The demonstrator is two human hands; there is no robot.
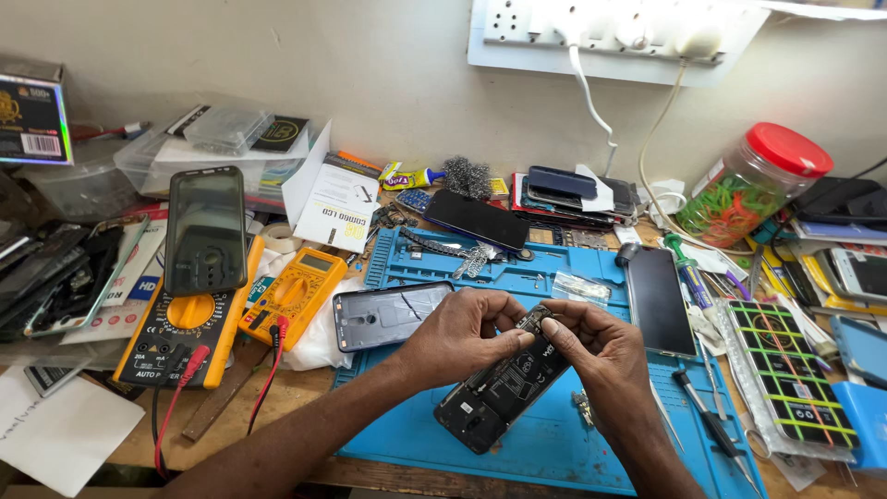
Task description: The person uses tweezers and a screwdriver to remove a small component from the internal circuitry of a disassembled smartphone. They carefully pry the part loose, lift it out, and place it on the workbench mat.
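Note:
An opened black phone [504,383], its back removed and its insides showing, lies tilted over the blue work mat [554,444]. My left hand [457,337] grips its upper left side with the fingers curled over the edge. My right hand [591,342] pinches the phone's top end from the right. The two hands meet at that top end. A grey phone back cover [388,314] lies on the mat just left of my left hand. A dark phone [658,300] lies face up on the mat to the right.
Two yellow multimeters [294,294] [180,333] with red and black leads sit at left, a phone [205,229] on one. Screwdrivers and tweezers [707,420] lie at right beside a phone bound with rubber bands [790,370]. A red-lidded jar [753,185] and stacked phones [564,194] stand behind.

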